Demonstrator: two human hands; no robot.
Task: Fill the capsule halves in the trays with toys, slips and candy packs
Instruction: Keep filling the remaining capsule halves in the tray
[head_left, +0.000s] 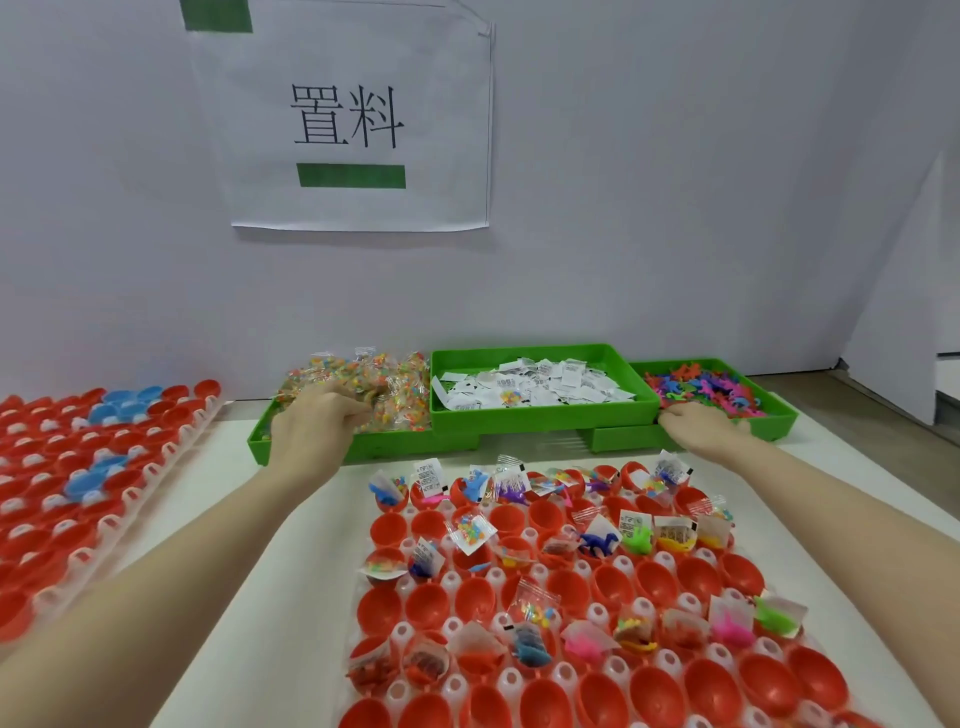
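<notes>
Fingers (358, 410) of left hand (311, 421) curling into candy packs (374, 384) left of slip tray (540, 415); right hand (701, 423) fingers hidden, cannot tell. Risk: grabbing several packs, overfilling one capsule half (387, 530).

Both arms stretched forward, left hand (317, 415) fingers curled; right hand (698, 423) palm down

Pale wall (675, 208) — paper sign (358, 119) taped up; white table (249, 519).

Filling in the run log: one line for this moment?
left hand: in candy packs | right hand: at toys | slips: untouched | capsule halves: partly filled
</notes>
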